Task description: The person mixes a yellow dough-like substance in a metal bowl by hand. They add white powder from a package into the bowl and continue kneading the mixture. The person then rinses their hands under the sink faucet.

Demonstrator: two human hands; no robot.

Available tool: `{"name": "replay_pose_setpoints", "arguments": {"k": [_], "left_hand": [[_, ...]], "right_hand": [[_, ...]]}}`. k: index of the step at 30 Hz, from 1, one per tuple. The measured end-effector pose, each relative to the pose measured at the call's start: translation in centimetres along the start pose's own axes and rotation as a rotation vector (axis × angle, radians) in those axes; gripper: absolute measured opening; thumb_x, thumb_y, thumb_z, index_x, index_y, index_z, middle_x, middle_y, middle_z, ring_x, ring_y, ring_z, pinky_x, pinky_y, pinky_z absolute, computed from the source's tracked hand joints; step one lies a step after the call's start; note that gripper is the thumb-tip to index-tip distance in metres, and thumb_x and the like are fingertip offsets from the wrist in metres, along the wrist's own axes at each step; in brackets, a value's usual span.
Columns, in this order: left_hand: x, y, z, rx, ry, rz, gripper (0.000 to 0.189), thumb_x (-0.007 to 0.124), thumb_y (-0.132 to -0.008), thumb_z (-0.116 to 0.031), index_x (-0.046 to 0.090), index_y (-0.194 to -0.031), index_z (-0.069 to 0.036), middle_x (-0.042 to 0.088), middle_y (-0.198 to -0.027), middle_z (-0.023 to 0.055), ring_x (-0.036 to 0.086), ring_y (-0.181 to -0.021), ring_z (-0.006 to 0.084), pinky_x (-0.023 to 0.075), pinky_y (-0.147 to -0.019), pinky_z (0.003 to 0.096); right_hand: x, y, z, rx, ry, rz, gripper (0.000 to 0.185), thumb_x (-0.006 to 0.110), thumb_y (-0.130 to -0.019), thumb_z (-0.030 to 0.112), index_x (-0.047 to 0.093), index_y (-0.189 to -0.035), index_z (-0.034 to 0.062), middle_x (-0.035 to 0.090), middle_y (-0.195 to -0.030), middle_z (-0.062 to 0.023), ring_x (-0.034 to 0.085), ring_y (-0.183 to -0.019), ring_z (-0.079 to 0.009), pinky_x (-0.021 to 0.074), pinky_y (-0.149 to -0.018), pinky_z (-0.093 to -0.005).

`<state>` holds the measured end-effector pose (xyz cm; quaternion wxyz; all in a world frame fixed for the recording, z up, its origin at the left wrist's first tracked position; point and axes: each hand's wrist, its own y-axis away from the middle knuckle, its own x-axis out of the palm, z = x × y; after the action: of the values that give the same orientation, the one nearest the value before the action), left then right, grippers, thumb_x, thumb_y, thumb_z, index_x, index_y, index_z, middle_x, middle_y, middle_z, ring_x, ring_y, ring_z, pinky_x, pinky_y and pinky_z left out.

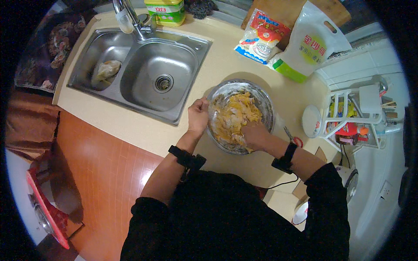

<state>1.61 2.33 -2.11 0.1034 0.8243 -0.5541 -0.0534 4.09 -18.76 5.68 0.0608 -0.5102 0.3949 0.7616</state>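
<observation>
A round metal bowl (270, 112) stands on the cream countertop, its inner wall streaked with flour. Rough yellow-orange dough (240, 109) with white floury patches lies inside. My left hand (198, 114) grips the bowl's left rim. On the right, my right hand (255, 135) is down in the bowl, pressed against the dough; its fingertips are buried, so whether they close on any dough is hidden. Both wrists wear black straps. Scissors with red handles (297, 141) lie on the countertop just right of the bowl, near my right forearm.
A double steel sink (192, 98) with a faucet (130, 16) is at the left, a wrapped item (109, 69) in its smaller basin. Flour bags (308, 49) and a red-and-white packet (263, 36) lie behind the bowl. A white bowl (311, 121) and a white rack (351, 119) stand right.
</observation>
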Motion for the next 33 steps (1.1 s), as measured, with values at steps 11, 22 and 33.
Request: {"name": "replay_pose_setpoints", "arguments": {"k": [11,22,33], "left_hand": [[-0.2,-0.1,-0.3,0.070,-0.045,0.037,0.027,0.051,-0.092,-0.014,0.058,-0.109,0.006,0.062,-0.095,0.0090,0.054,-0.085,0.0129,0.0438,-0.078,0.0261],[1.2,-0.5,-1.2,0.184,-0.072,-0.063,0.020,0.054,-0.088,-0.011,0.061,-0.097,0.005,0.062,-0.080,0.0118,0.057,-0.073,0.0160,0.0460,-0.068,0.0288],[0.9,-0.9,-1.3,0.054,-0.026,0.044,0.023,0.051,-0.091,-0.017,0.062,-0.096,0.004,0.059,-0.071,0.0063,0.054,-0.069,0.0122,0.0449,-0.066,0.0278]], "right_hand": [[2.7,-4.9,-1.6,-0.145,0.156,-0.206,0.019,0.059,-0.069,0.013,0.065,-0.077,-0.0029,0.063,-0.082,-0.0199,0.062,-0.082,-0.0352,0.0517,-0.070,-0.0436],[-0.7,-1.9,-4.0,-0.133,-0.576,-0.290,0.022,0.062,-0.071,0.017,0.061,-0.085,-0.0006,0.061,-0.088,-0.0217,0.059,-0.086,-0.0373,0.0490,-0.075,-0.0414],[-4.6,-0.4,-3.5,0.179,-0.771,-0.005,0.029,0.050,-0.084,0.013,0.057,-0.109,0.0014,0.059,-0.110,-0.0194,0.057,-0.100,-0.0258,0.0463,-0.083,-0.0344]]}}
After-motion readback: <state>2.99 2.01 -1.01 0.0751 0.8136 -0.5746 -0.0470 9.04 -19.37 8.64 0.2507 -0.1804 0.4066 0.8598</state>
